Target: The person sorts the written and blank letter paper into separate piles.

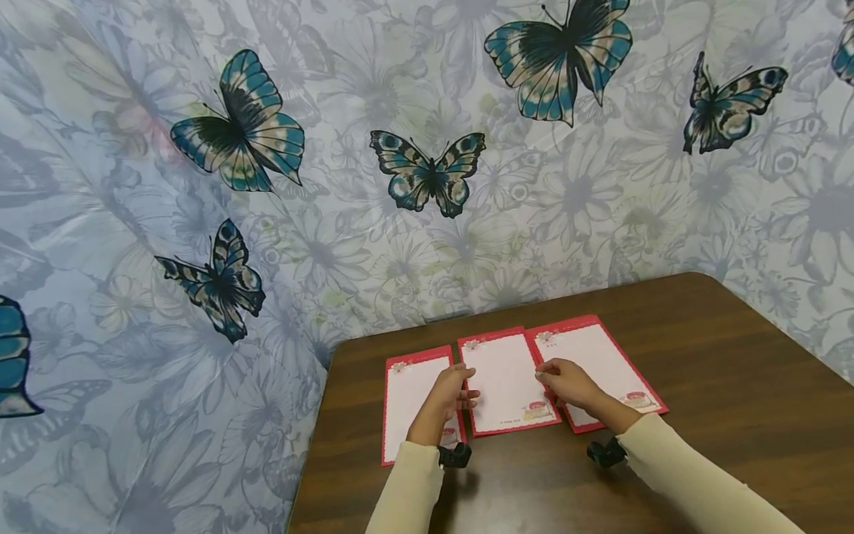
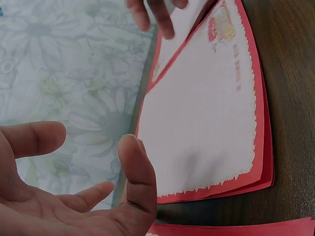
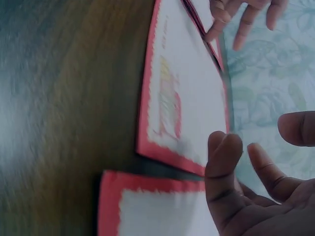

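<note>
Three red-bordered white stationery sheets lie side by side on the table: a left sheet, a middle sheet and a right sheet. Flowers decorate their top corners and a small coloured picture the bottom ones. Layered red edges show under the middle sheet in the left wrist view. My left hand hovers over the gap between left and middle sheets, fingers relaxed and apart, holding nothing. Over the edge between middle and right sheets is my right hand, loosely bent, with thumb and fingers apart and nothing between them.
The brown wooden table has a rounded far corner and meets a wall covering printed with flowers and butterflies. Each wrist wears a black camera strap, the left strap and the right strap, below pale sleeves.
</note>
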{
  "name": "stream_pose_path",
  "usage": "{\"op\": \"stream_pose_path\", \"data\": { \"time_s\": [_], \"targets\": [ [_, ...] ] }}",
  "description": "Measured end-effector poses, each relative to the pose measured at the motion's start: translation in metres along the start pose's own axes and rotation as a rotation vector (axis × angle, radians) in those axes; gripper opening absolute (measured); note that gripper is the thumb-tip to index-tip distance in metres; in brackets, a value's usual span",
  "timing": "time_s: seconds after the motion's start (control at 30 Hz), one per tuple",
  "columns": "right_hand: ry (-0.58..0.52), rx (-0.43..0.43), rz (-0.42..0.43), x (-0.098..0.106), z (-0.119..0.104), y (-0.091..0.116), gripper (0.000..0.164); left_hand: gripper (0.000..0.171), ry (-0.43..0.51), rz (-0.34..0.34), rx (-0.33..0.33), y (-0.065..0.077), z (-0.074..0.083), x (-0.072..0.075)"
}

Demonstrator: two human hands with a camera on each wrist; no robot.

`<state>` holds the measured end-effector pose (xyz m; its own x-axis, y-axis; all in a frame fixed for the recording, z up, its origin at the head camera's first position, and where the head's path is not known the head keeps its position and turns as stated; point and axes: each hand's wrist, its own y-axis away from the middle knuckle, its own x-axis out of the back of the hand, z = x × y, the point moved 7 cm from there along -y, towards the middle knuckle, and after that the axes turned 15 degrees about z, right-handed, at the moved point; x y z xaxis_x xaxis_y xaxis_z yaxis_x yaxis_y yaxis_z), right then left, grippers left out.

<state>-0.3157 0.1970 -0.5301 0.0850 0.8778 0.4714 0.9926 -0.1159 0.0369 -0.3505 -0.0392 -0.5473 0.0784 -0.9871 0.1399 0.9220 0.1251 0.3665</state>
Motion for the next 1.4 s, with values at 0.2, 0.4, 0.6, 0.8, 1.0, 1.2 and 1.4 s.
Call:
{"op": "stream_pose_path", "data": {
  "time_s": [0.2,0.4,0.6,0.8,1.0,1.2,1.4],
  "targets": [
    [-0.040,-0.051,0.000,-0.013,0.008,0.000,0.037,0.063,-0.002,-0.032,-0.009,0.002,-0.001,-0.001],
    [-0.030,-0.030,0.021,-0.019,0.008,0.002,0.034,0.061,0.004,-0.041,-0.008,0.002,-0.001,-0.001],
    [-0.023,-0.056,0.068,-0.019,0.009,0.002,0.033,0.061,0.029,-0.035,0.002,0.000,-0.002,-0.002],
    [-0.185,-0.181,0.069,-0.021,0.013,0.000,0.037,0.059,0.001,-0.014,0.004,0.001,-0.007,-0.002],
    [-0.331,-0.245,0.086,-0.021,0.023,-0.007,0.041,0.059,-0.031,-0.007,-0.005,0.003,-0.012,-0.003],
    [-0.452,-0.296,0.108,-0.017,0.026,-0.011,0.044,0.058,-0.042,-0.003,0.000,0.003,-0.016,-0.003],
    [-0.562,-0.332,0.068,-0.022,0.028,-0.015,0.053,0.056,-0.046,-0.009,0.011,0.004,-0.018,-0.007]
  ]
}}
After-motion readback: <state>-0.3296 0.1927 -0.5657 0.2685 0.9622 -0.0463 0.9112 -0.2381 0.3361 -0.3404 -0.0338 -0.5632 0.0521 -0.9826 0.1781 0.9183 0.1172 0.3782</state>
